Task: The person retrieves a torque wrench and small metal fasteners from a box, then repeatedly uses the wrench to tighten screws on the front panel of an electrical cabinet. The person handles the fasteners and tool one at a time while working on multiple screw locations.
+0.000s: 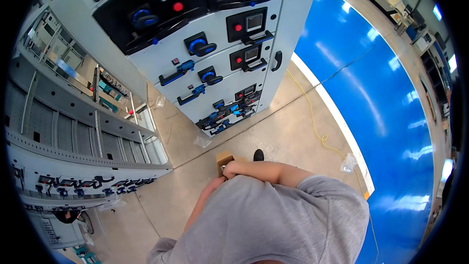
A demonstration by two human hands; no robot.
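Note:
Both my hands are together low in front of me, at a small open cardboard box (225, 158). My right hand (229, 169) is bent inward with its fingers curled at the box's near side. A small shiny bit shows beside those fingers, too small to name. My left hand (215, 183) lies just below and left of the right one, its fingers mostly hidden. The grey shirt covers part of the view of both hands.
A tall switchgear cabinet (288, 24) with black handles, blue rotary knobs and red buttons stands ahead. Metal cabinet frames (88, 132) stand at left. A yellow cord (312, 112) runs along the floor beside a blue floor area (361, 83). Plastic scraps (202, 141) lie near the cabinet.

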